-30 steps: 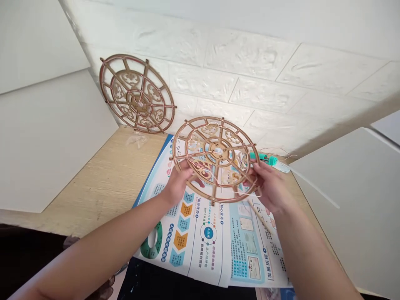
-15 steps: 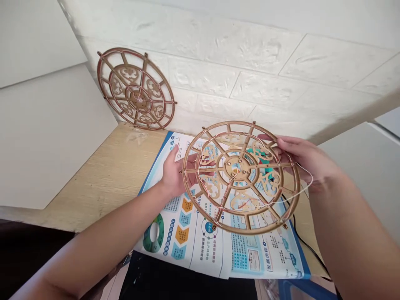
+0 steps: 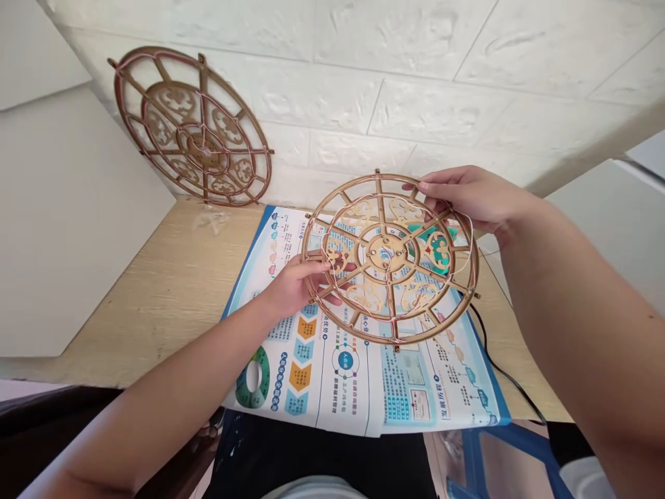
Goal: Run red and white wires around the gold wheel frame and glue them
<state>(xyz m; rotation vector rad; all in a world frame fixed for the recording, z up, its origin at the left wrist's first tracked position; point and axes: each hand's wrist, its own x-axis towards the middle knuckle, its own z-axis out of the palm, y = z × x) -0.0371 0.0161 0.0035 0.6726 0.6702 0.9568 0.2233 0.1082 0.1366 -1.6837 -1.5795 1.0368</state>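
Note:
A round gold openwork frame (image 3: 387, 255) with spokes, a pierced hub and scroll ornaments is held tilted above a printed poster sheet (image 3: 346, 398). My left hand (image 3: 294, 285) pinches its left rim, the thumb on the near face and the fingers behind. At the upper right rim, my right hand (image 3: 470, 195) has its thumb and fingers closed round the edge. Thin wire runs along the frame's rings and spokes, and a loose white wire (image 3: 472, 239) loops out near my right hand. Something green behind the frame is partly hidden.
A second, darker round frame (image 3: 205, 154) leans against the white brick-pattern wall (image 3: 436, 114). Clear plastic (image 3: 208, 220) lies below it on the wooden table (image 3: 156, 277). White panels (image 3: 77, 215) stand at left. A black cable (image 3: 501, 367) crosses the table at right.
My left hand has closed on the frame's left rim; earlier its fingers were spread behind it. The frame has turned in my hands, and my right hand now sits higher. The view has shifted.

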